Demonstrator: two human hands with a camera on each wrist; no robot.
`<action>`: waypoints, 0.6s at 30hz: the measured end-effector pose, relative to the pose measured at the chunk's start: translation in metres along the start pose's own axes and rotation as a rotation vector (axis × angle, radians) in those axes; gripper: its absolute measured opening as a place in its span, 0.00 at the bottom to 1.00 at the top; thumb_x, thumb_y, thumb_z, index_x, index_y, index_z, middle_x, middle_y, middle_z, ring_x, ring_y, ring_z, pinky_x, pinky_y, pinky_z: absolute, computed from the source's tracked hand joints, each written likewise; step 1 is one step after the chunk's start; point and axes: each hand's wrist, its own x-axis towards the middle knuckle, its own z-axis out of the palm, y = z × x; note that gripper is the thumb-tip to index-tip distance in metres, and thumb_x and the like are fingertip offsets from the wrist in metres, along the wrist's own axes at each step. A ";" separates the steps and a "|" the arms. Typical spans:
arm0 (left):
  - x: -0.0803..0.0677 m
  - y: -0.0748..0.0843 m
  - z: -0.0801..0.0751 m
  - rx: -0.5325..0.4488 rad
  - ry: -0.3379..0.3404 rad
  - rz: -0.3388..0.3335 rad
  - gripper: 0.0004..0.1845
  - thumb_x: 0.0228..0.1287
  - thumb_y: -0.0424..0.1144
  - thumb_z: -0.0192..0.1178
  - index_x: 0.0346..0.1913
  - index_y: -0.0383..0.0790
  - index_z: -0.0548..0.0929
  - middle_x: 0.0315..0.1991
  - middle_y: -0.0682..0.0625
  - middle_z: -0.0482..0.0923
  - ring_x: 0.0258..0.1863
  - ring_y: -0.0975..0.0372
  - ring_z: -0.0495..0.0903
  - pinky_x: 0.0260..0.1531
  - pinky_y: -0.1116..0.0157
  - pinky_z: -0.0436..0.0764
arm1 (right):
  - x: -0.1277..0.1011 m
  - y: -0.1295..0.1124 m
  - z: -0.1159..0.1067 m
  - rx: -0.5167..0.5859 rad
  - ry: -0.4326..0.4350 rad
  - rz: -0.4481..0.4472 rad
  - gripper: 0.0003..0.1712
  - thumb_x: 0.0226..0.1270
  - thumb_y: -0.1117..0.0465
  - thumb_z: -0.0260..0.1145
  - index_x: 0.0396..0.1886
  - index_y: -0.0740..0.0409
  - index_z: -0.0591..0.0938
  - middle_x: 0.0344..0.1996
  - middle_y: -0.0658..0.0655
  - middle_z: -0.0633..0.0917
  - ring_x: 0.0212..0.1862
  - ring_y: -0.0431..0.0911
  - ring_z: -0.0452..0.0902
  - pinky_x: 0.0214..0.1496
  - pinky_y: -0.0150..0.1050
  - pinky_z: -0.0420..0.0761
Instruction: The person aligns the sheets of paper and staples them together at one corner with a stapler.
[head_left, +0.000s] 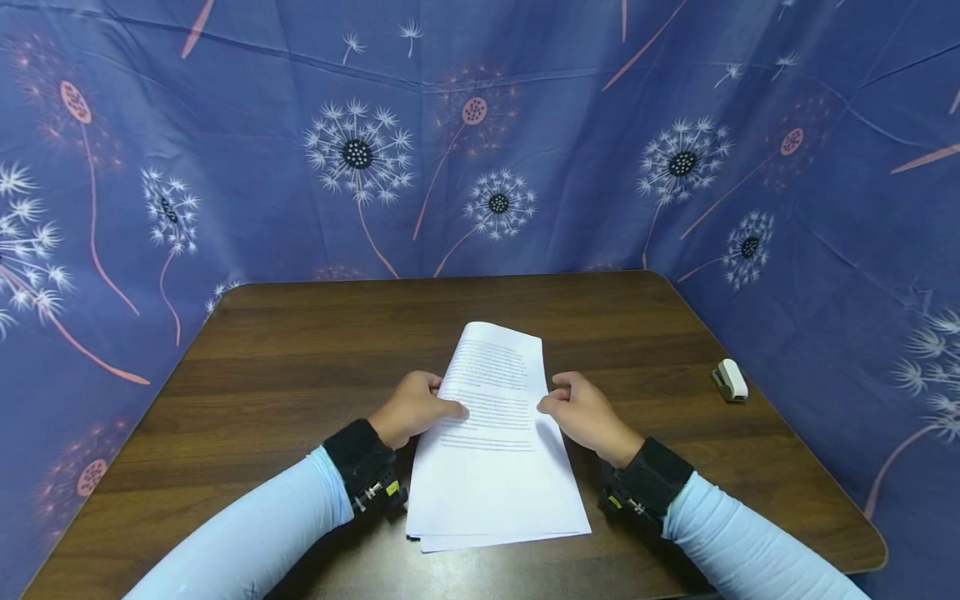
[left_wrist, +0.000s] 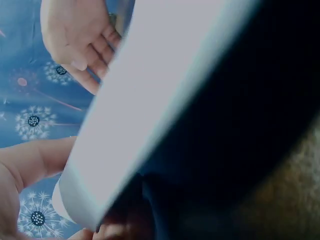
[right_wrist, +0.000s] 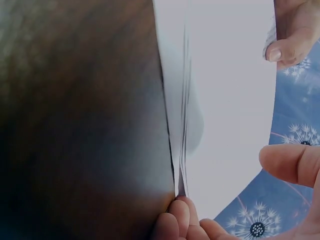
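Observation:
A stack of printed white sheets (head_left: 495, 433) lies on the brown table (head_left: 300, 350), its far end lifted and slightly curved. My left hand (head_left: 448, 402) grips the stack's left edge, thumb on top of the text. My right hand (head_left: 552, 398) pinches the right edge opposite it. In the left wrist view the sheets' underside (left_wrist: 150, 100) fills the frame, with my left thumb (left_wrist: 35, 160) beside it and the right hand (left_wrist: 80, 45) beyond. In the right wrist view the sheets' layered edges (right_wrist: 182, 125) rise from the table, with my right fingers (right_wrist: 175, 220) under them and my thumb (right_wrist: 295, 165) above.
A small white stapler (head_left: 729, 380) sits near the table's right edge. Blue cloth (head_left: 480, 167) printed with dandelions hangs close behind and on both sides of the table. Bare wood shows to the left of the stack and behind it.

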 end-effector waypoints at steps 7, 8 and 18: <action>-0.001 0.000 -0.001 -0.120 0.055 0.048 0.32 0.52 0.27 0.77 0.61 0.29 0.75 0.45 0.40 0.83 0.36 0.55 0.86 0.38 0.59 0.87 | 0.002 0.003 0.001 0.005 0.013 0.003 0.40 0.70 0.54 0.64 0.75 0.69 0.64 0.61 0.66 0.78 0.58 0.56 0.77 0.58 0.49 0.79; -0.002 0.001 -0.002 -0.144 0.068 0.060 0.34 0.52 0.26 0.77 0.62 0.30 0.74 0.47 0.40 0.82 0.37 0.55 0.87 0.38 0.59 0.87 | 0.002 0.002 0.001 0.008 0.014 0.007 0.41 0.70 0.54 0.64 0.75 0.69 0.63 0.62 0.67 0.77 0.60 0.56 0.76 0.59 0.50 0.79; -0.009 0.005 -0.006 -0.311 0.150 0.131 0.44 0.51 0.26 0.77 0.71 0.44 0.67 0.56 0.42 0.78 0.43 0.52 0.86 0.39 0.58 0.87 | 0.008 0.007 0.001 0.187 -0.006 -0.019 0.38 0.71 0.51 0.68 0.72 0.67 0.67 0.59 0.65 0.80 0.54 0.54 0.79 0.52 0.44 0.79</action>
